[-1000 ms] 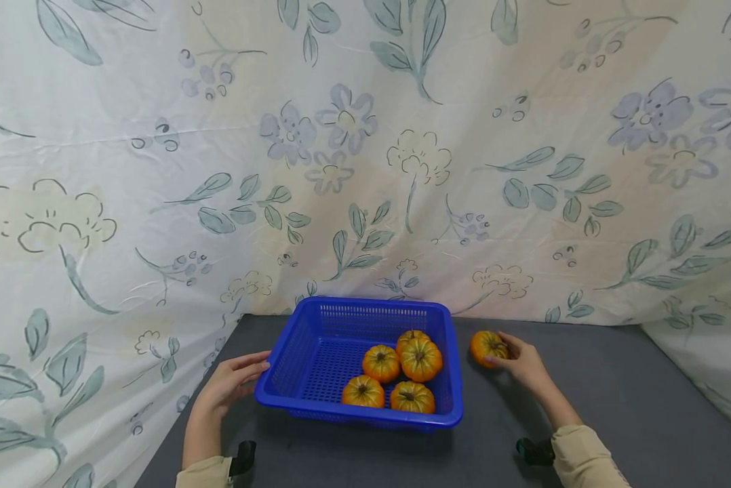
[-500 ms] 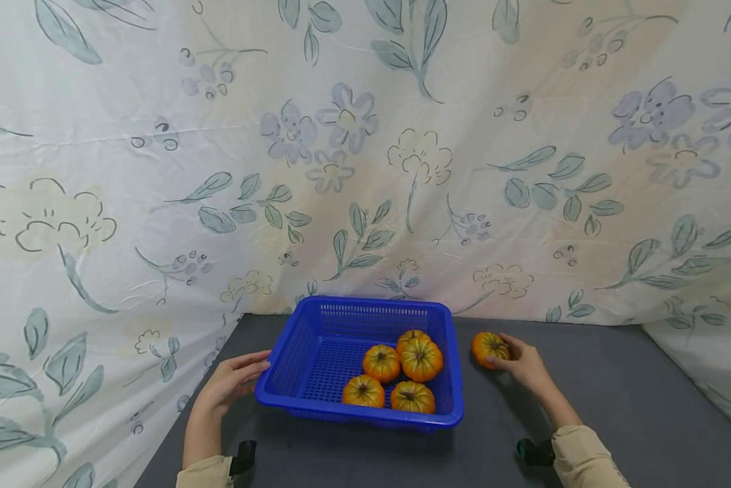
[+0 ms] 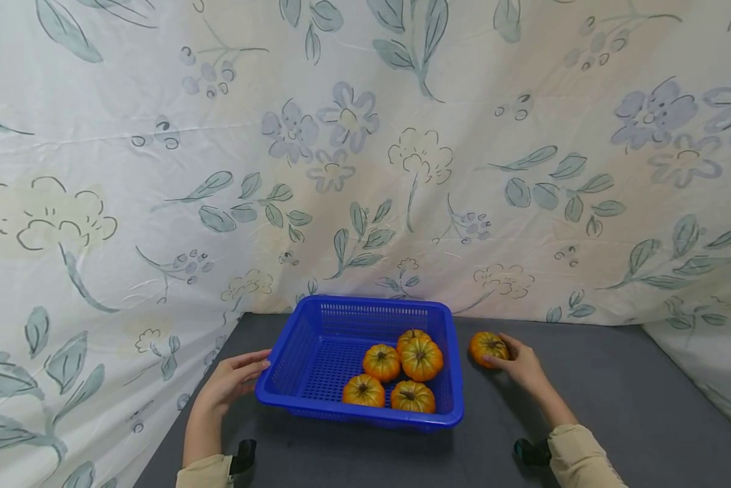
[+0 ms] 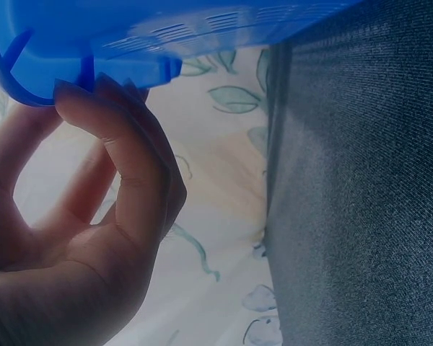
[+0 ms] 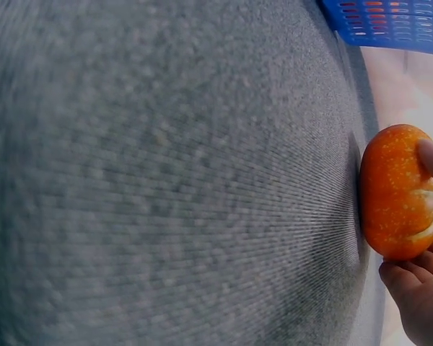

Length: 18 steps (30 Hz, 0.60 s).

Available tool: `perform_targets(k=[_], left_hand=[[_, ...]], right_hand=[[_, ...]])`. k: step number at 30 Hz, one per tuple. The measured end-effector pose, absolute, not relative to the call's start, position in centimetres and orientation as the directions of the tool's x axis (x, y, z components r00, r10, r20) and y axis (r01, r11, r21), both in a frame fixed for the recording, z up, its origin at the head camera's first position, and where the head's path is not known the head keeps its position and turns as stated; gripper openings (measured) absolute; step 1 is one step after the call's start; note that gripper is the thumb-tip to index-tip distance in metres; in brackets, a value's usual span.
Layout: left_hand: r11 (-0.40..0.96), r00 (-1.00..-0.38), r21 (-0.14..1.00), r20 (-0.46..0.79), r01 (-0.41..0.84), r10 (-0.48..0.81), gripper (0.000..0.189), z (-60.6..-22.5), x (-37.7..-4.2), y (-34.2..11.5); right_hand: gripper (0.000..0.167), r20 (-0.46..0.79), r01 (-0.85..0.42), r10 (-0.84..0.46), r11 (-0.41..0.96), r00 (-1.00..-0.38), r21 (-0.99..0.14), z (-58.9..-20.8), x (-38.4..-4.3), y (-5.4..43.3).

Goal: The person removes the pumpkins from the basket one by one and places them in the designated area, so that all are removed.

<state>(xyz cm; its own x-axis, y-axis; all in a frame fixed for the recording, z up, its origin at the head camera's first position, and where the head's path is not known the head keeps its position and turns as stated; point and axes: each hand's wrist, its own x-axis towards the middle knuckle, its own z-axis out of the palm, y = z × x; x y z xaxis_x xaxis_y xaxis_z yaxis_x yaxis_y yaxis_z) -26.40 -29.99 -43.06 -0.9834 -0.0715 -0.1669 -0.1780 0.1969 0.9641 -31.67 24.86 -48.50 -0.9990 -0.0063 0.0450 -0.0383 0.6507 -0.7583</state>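
Note:
In the head view a blue plastic basket [image 3: 298, 403] with perforated walls rests on the dark table. Several small orange pumpkins [image 3: 422, 359] lie inside, mostly in its right half. My left hand [image 3: 234, 379] holds the basket's left rim; the left wrist view shows its fingers [image 4: 133, 162] bent up under the blue rim [image 4: 29, 79]. Right of the basket, my right hand [image 3: 524, 366] grips another small pumpkin [image 3: 486, 347]. Up close in the right wrist view, this pumpkin [image 5: 395, 191] sits at the table surface between thumb and fingers, its stem side partly hidden by the hand.
The dark grey table [image 3: 634, 407] reaches back to a floral cloth [image 3: 353, 224] that hangs behind it and along the sides. Black bands [image 3: 243, 457] show at both wrists, next to beige sleeves.
The right hand and its pumpkin have shifted only very slightly. The left hand and the basket look the same as before.

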Motion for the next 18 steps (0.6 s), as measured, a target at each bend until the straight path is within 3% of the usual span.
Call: perform_targets(k=[18], left_hand=[[0.196, -0.99, 0.971, -0.14, -0.14, -0.012, 0.054, -43.27, -26.51, -30.31]], right_hand=[[0.083, 0.023, 0.0, 0.026, 0.649, -0.999, -0.76, -48.38, -31.78, 24.14]])
